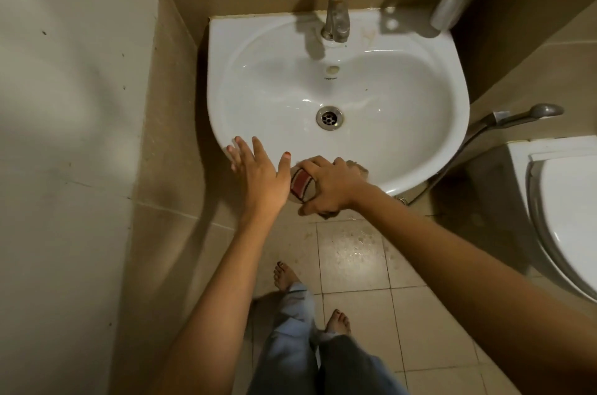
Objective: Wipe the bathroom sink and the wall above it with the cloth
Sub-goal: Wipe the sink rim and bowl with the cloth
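Your right hand point(332, 186) grips cloth point(302, 184) at sink point(403, 142) front rim | basin + wall lie ahead | left hand point(255, 168) splayed, empty, beside it

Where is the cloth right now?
Head view, lower centre: the cloth is bunched in the right hand at the sink front rim, beside the left hand.

The sink point(420, 149) is glossy white, the cloth point(302, 186) beige with red and white stripes — the floor tiles point(352, 255) speckled beige, the trousers point(290, 346) pale blue.
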The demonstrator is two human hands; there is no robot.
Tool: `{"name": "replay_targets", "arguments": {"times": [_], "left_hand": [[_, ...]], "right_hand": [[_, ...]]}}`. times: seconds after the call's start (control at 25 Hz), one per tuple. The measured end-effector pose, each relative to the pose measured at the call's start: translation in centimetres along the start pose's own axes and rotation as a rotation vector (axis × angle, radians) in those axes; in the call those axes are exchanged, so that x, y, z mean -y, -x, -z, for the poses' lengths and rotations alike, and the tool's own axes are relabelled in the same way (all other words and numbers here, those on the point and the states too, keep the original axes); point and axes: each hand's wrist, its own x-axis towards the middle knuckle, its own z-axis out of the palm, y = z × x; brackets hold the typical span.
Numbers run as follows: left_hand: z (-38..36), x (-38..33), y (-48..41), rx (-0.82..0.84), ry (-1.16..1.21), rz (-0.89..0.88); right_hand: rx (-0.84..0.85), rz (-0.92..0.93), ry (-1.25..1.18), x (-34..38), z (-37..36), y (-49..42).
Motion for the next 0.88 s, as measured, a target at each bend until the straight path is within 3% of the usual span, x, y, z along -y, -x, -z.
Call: {"name": "replay_targets", "arguments": {"times": [0.2,0.36,0.52,0.76,0.88], "left_hand": [[-2.7,-2.2,2.3,0.068,-0.063,-0.102],[-2.1,-2.2,1.8,-0.002,-0.073,-0.125],[-0.6,-1.5,0.7,0.046,-0.152,-0.123],[-2.7,-2.6,1.6,0.235,-0.237,-0.164],[-4.7,-4.7,2.5,0.307,-0.199,-0.192]], "right_hand": [[0.007,-0.043,0.27,-4.0,1.0,3.5],[-0.015,-0.093,0.147,0.1,0.4,2.3],[-0.251,-0.184,-0.009,5.4,-1.6,0.4],[-0.515,0.022,0.216,0.1,-3.2,3.2],[-0.433,0.154,0.288,-3.7,-2.1,4.6]]}}
